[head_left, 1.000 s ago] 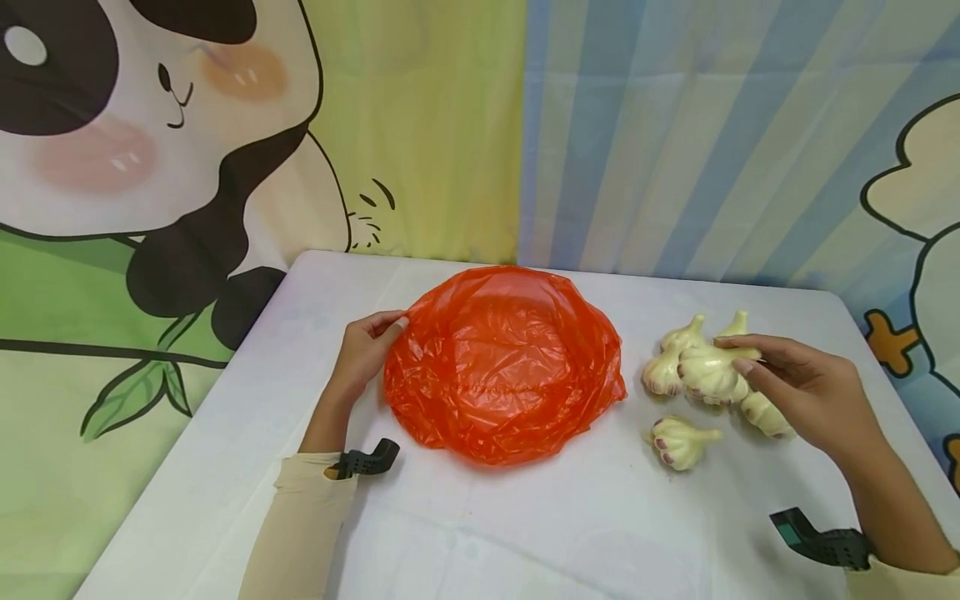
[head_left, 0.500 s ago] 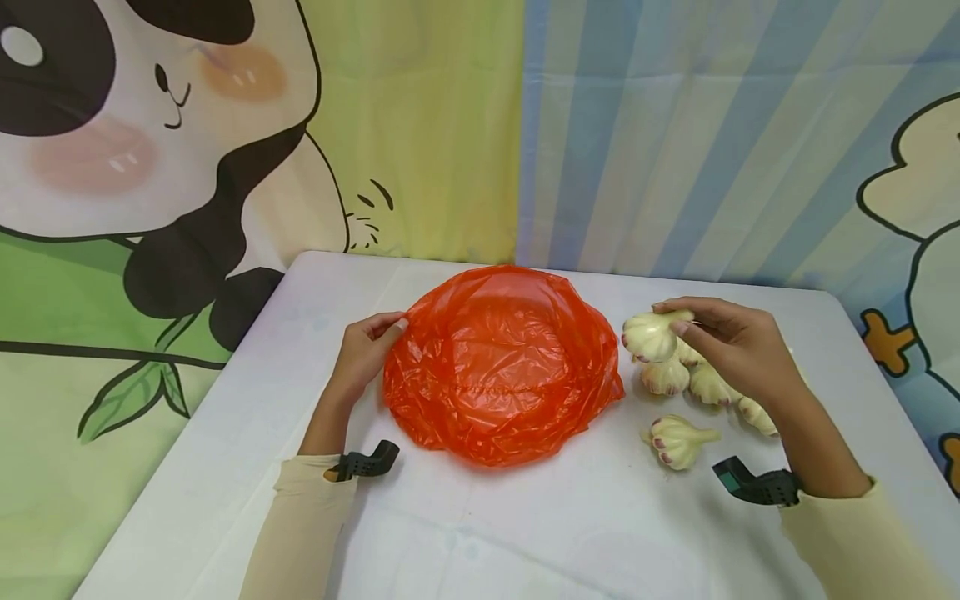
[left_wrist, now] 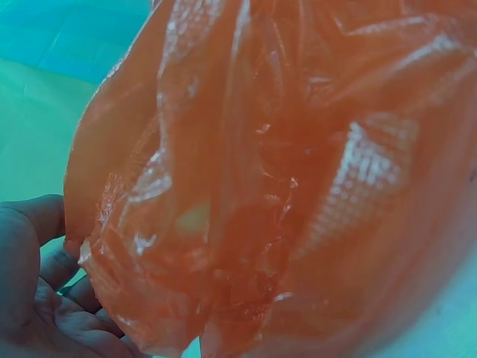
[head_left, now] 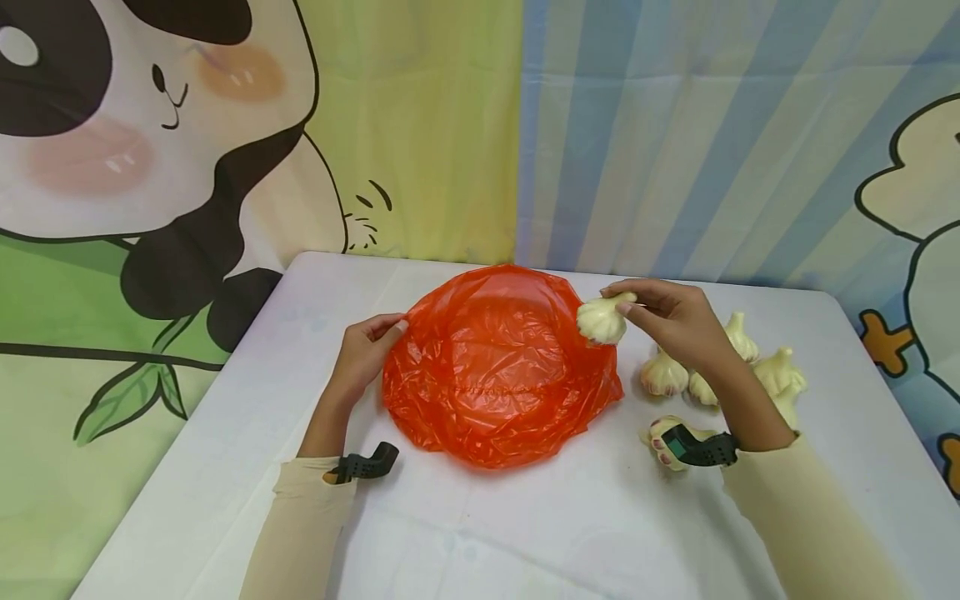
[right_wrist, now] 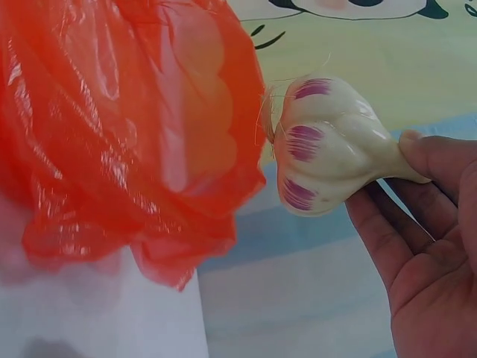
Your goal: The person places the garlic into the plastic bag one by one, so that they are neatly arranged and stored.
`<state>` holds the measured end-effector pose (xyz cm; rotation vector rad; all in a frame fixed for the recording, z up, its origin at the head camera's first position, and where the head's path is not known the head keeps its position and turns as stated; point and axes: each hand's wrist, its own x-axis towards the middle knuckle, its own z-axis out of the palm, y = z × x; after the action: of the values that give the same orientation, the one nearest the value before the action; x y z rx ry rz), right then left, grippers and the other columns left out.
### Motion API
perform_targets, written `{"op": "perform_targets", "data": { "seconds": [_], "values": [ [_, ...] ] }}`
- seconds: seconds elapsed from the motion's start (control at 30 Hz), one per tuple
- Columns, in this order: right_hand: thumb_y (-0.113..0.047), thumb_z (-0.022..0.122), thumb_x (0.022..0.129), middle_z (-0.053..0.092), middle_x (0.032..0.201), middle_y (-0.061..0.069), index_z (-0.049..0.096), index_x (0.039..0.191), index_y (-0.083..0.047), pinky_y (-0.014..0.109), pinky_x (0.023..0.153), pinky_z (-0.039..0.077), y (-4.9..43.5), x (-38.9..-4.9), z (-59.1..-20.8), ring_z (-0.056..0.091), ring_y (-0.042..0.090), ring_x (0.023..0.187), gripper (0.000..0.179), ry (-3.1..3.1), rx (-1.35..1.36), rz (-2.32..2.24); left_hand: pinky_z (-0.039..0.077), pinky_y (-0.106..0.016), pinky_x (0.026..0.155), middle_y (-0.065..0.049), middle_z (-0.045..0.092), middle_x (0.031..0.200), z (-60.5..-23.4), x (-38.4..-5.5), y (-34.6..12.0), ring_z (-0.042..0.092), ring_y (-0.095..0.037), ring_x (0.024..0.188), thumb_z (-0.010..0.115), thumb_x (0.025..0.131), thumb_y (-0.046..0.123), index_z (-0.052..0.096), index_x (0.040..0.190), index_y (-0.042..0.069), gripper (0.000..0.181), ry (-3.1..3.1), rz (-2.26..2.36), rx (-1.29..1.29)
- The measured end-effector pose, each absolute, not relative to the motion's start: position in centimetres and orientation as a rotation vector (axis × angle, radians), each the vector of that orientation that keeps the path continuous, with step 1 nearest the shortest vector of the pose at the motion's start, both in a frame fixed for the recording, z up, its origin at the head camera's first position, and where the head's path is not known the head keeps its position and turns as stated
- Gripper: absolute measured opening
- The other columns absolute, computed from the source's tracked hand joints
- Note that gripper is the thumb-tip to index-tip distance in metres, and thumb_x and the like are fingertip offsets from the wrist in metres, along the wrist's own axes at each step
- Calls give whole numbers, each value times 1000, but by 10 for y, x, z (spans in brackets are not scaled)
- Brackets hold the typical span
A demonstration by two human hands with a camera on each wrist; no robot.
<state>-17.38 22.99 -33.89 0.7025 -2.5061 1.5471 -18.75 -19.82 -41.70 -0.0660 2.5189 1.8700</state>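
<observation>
Pinching a garlic bulb (head_left: 602, 321) by its stem, the right hand (head_left: 678, 321) has brought it left to the far right rim of the red bag (head_left: 510, 358), whose left edge the left hand (head_left: 363, 350) pinches.

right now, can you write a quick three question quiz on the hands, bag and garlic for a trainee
1. True or false: the left hand pinches the edge of the red plastic bag.
2. By which part does the right hand hold its garlic bulb?
A) root end
B) stem
C) purple-streaked side
3. Fill in: the loose garlic bulbs on the white table lie on the person's ____ side of the bag.

Key: 1 true; 2 B; 3 right
</observation>
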Motion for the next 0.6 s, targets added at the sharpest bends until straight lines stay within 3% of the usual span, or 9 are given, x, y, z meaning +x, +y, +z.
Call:
{"op": "perform_targets", "data": {
  "seconds": [0.3,0.43,0.6],
  "values": [
    [-10,61,97,66,119,9,68,120,-7,23,87,50,201,-196,-341,63,13,105,25,-2505,745,1652,52,-23,81,-10,66,114,-416,-188,-196,62,-22,100,60,97,29,66,123,6,35,2519,1864,-78],
    [-11,61,96,66,118,9,69,119,-7,26,84,51,184,-207,-341,64,17,103,24,-2521,744,1683,52,-23,81,-11,66,115,-416,-190,-194,62,-22,100,61,97,30,66,123,5,36,2514,1887,-61],
    [-6,60,96,66,118,13,67,119,0,31,86,51,164,-210,-332,63,24,107,24,-2538,761,1710,52,-23,82,-10,66,115,-417,-190,-193,62,-21,101,61,97,31,66,123,5,37,2526,1884,-54]
  ]
}}
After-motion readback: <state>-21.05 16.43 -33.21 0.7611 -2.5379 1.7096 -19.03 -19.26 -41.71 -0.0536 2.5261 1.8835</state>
